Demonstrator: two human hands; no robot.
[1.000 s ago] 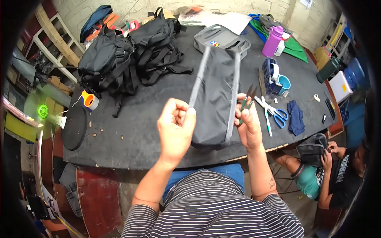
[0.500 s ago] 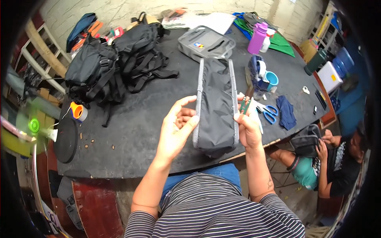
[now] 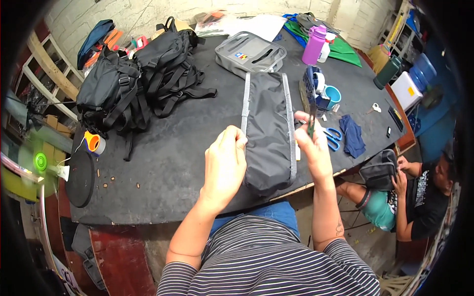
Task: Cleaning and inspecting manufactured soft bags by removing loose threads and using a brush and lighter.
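Note:
A long black fabric pouch (image 3: 269, 133) with grey-bound edges lies in front of me on the black table. My left hand (image 3: 224, 160) is closed in a pinch against the pouch's left grey edge; what its fingertips hold is hidden. Small green thread snips (image 3: 311, 126) are held in my right hand (image 3: 316, 153), by the pouch's right edge, the blades pointing away from me. Just right of that hand lie blue-handled scissors (image 3: 334, 139), partly covered by it.
Black strapped bags (image 3: 116, 91) fill the table's (image 3: 173, 158) far left. Behind the pouch sits a grey case (image 3: 251, 53). A tape dispenser (image 3: 310, 89), turquoise cup (image 3: 333, 93), purple bottle (image 3: 314, 45) and dark blue cloth (image 3: 352, 135) are rightward. A co-worker (image 3: 419, 197) sits at right.
My left hand has turned over and closed into a pinch at the pouch's left edge. The right hand has come off the right edge and lifted slightly with the snips.

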